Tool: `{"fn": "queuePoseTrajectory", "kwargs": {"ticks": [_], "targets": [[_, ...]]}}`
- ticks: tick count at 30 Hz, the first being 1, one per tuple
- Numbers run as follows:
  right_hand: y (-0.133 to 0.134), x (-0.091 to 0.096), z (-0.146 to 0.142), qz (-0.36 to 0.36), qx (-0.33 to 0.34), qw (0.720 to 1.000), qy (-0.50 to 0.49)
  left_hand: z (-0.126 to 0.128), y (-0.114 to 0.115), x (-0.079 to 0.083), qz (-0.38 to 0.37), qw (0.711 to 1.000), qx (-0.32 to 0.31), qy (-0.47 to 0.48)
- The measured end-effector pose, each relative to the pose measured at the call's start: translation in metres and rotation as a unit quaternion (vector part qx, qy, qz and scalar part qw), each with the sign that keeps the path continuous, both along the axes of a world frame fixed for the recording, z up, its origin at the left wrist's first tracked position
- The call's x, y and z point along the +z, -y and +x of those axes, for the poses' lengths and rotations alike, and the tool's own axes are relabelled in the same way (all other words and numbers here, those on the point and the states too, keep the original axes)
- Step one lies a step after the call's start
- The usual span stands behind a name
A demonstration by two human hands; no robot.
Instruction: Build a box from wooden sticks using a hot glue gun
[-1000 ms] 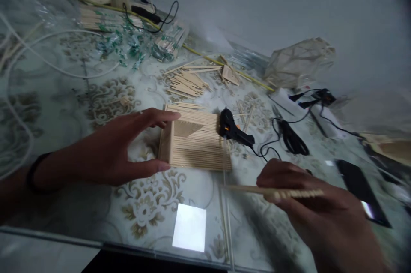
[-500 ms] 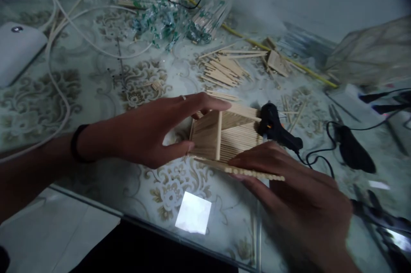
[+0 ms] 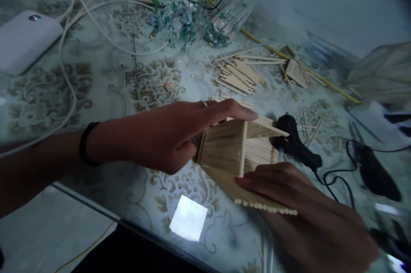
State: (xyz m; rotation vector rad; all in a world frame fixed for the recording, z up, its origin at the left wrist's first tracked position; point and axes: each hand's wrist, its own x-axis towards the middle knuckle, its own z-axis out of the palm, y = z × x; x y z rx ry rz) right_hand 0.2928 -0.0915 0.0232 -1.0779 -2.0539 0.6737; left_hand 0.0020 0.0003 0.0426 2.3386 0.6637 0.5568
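Note:
Between my hands, above the table, is a small box-like structure of thin wooden sticks (image 3: 221,146), its panels made of sticks laid side by side. My left hand (image 3: 167,136) reaches over its far side, index finger stretched along the top edge and the other fingers curled behind, partly hidden. My right hand (image 3: 302,213) grips the near bottom panel, fingers on the inner face and thumb hidden underneath. Round stick ends line that panel's near right edge. Just behind the structure lies a black glue gun (image 3: 297,142).
Loose sticks (image 3: 240,76) lie in a pile behind the structure. Plastic-wrapped stick bundles (image 3: 229,20) are at the back. A white device (image 3: 28,41) with a white cable sits at left, and pliers (image 3: 377,170) at right. The glass table edge (image 3: 128,223) runs along the front.
The structure has tipped so more of its near panel's inner face shows. My left thumb has drawn back from its side. The view has shifted slightly.

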Motion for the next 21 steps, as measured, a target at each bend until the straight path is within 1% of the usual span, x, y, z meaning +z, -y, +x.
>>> {"fn": "queuePoseTrajectory", "kwargs": {"ticks": [3,6,9,12,15,19,21], "targets": [[-0.003,0.001,0.001,0.032,0.022,0.999,0.016,0.000,0.001,0.000,-0.001,1.000,0.006,0.001],[-0.004,0.005,0.001,0.000,0.026,0.999,0.041,0.000,0.002,0.001,0.001,1.000,0.007,-0.005],[-0.002,0.006,-0.001,-0.016,0.011,0.999,0.037,-0.001,0.002,0.001,-0.005,1.000,0.008,-0.006],[0.001,0.003,-0.003,0.001,-0.011,1.000,0.014,-0.001,0.001,0.000,-0.018,1.000,-0.004,-0.005],[0.002,0.000,-0.006,0.002,-0.026,1.000,0.015,-0.001,0.001,-0.001,-0.028,1.000,-0.012,-0.001],[0.000,0.000,-0.010,0.013,-0.026,1.000,0.010,0.004,0.001,-0.004,-0.031,1.000,0.000,0.002],[-0.002,0.002,-0.012,0.007,-0.028,1.000,0.003,0.006,0.001,-0.005,-0.024,1.000,0.007,0.006]]}}
